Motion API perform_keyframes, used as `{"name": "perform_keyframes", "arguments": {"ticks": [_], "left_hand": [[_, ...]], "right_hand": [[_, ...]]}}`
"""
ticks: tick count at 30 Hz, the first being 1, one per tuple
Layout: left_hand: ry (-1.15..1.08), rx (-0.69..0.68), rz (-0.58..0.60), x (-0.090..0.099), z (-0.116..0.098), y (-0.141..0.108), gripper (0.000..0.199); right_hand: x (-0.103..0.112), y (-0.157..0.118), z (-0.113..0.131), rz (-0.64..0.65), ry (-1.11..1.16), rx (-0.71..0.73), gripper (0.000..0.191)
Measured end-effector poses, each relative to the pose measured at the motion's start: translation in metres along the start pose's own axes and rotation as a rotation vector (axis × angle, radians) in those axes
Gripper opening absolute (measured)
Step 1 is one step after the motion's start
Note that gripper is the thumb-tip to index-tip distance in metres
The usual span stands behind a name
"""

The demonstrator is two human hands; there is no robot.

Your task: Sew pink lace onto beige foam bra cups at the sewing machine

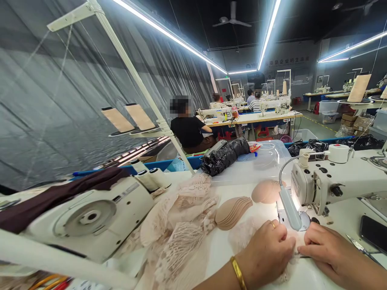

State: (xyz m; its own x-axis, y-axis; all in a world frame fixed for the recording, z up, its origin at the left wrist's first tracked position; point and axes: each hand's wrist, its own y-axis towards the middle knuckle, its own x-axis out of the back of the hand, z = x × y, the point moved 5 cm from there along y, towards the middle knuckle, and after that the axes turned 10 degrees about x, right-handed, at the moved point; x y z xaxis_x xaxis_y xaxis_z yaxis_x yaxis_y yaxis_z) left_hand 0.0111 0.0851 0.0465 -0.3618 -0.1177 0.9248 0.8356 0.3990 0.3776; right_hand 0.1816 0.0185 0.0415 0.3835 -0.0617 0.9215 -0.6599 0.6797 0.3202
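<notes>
My left hand [264, 251], with a ring and a gold bangle, is closed on a pale pink piece of lace fabric [243, 233] just in front of the sewing machine [347, 181]. Opposite it, my right hand [329, 249] has bent fingers pinching the edge of the same fabric; the fingertips are partly hidden. A small lit lamp [290, 211] on a bendable neck hangs over the needle area. To the left lie two stacks of beige moulded cups [232, 213], one behind the other. A loose heap of pink lace [181, 229] spreads farther left.
Thread snips [358, 243] and a black phone [373, 233] lie at the right. A second machine [90, 217] and a thread stand [136, 72] occupy the left. Behind are a black plastic bundle [226, 155], a clear plastic sheet [266, 161] and a seated co-worker [187, 131].
</notes>
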Motion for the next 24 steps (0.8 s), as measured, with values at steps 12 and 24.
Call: {"name": "perform_keyframes", "arguments": {"ticks": [12, 24], "left_hand": [[-0.068, -0.072, -0.073, -0.009, -0.001, 0.005, 0.009], [-0.057, -0.098, 0.028, -0.023, 0.015, 0.041, 0.017]], "right_hand": [[-0.017, -0.003, -0.015, 0.022, 0.015, -0.130, 0.038], [-0.027, -0.016, -0.044, -0.124, -0.180, -0.159, 0.037]]}}
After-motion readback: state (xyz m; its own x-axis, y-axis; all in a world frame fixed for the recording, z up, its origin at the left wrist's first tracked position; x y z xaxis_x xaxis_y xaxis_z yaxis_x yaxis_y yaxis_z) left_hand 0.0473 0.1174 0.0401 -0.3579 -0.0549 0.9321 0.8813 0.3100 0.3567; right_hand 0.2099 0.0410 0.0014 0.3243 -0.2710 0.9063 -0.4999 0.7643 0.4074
